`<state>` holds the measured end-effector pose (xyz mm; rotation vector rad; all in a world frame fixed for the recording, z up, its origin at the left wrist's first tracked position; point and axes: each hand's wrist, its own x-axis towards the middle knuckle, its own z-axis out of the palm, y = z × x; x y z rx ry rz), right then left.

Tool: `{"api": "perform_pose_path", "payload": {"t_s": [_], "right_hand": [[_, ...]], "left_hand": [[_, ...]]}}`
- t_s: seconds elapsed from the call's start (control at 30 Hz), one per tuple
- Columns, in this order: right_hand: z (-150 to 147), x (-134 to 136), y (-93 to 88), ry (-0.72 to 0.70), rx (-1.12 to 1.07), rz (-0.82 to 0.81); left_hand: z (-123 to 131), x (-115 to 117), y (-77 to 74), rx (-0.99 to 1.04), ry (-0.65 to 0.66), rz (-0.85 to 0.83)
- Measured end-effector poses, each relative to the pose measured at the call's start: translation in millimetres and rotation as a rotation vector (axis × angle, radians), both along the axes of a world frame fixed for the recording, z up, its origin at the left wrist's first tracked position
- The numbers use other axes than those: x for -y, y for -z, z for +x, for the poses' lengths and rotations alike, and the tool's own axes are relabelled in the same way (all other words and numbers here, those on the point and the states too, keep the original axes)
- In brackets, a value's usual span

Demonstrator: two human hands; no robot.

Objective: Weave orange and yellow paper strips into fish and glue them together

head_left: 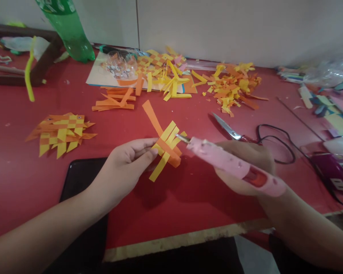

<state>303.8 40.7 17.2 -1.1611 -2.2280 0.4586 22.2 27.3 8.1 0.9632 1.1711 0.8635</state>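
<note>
Between the thumb and fingers of my left hand (128,160) is a small weave of yellow and orange paper strips (167,139). One long orange strip sticks out from its upper left side. My right hand (240,163) is wrapped round a pink glue gun (228,160), and motion smears the hand a little. The gun's metal nozzle points left, at or very close to the yellow strips; whether it touches them I cannot tell. Left of my hands lie woven paper fish (64,131) in yellow and orange, overlapping in a pile.
Scissors (228,127) and a looped black cord (274,142) lie at right. Behind are orange strips (114,101), yellow strips (174,82), paper scraps (234,85) and a cup of googly eyes (121,66). A green bottle (71,34) stands back left; a black phone-like slab (82,175) lies under my left forearm.
</note>
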Motion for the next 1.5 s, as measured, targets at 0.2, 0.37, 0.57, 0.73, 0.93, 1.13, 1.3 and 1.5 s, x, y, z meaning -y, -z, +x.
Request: {"api": "perform_pose_path", "payload": {"t_s": [0.2, 0.37, 0.57, 0.73, 0.93, 1.13, 1.3, 1.5], "right_hand": [[-18, 3, -7.9, -0.177, 0.162, 0.264], [-23, 4, -9.0, -0.153, 0.203, 0.268], [-19, 7, -6.6, -0.124, 0.203, 0.268], [-18, 7, -6.9, -0.128, 0.210, 0.277], [-20, 6, -9.7, -0.110, 0.241, 0.271], [-21, 7, -9.1, -0.099, 0.233, 0.287], [-19, 7, -7.7, -0.096, 0.248, 0.281], [-18, 7, -6.8, -0.072, 0.240, 0.238]], "left_hand": [[-2, 2, -1.0, -0.067, 0.043, 0.069], [1, 3, -3.1, -0.136, 0.079, 0.162], [1, 6, -3.2, -0.257, 0.060, 0.235], [-1, 8, -2.3, -0.291, 0.046, 0.272], [1, 7, -3.9, -0.311, 0.026, 0.288], [1, 8, -3.2, -0.348, 0.035, 0.300], [1, 8, -4.0, -0.359, 0.036, 0.314], [1, 8, -4.2, -0.337, 0.035, 0.304]]}}
